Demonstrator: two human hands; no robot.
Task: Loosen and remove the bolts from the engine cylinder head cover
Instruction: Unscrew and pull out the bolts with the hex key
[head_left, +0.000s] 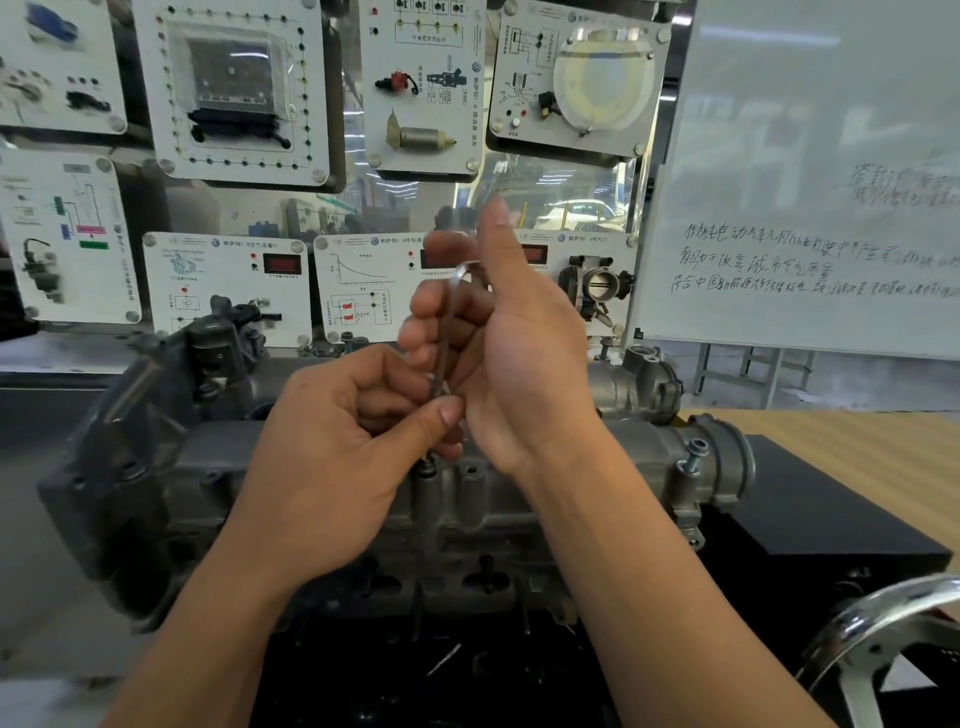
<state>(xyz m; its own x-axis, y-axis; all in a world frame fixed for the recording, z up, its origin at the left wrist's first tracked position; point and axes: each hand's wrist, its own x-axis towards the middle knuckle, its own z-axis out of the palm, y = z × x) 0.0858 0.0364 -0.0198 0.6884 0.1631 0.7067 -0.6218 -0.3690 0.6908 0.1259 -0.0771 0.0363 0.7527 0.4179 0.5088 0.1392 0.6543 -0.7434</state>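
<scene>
L hand (332, 447) grip pinches hex key (441, 353) low, R hand (519, 353) grip wraps top; shaft upright, bolt (427, 466) straight below, L nearer.

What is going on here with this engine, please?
A person is working on the cylinder head cover with two bare hands. The left hand pinches the lower shaft of an L-shaped hex key, which stands nearly upright with its tip in a bolt on the cover. The right hand grips the key's upper part, thumb raised. A second bolt at the cover's right end sticks up and seems partly out.
</scene>
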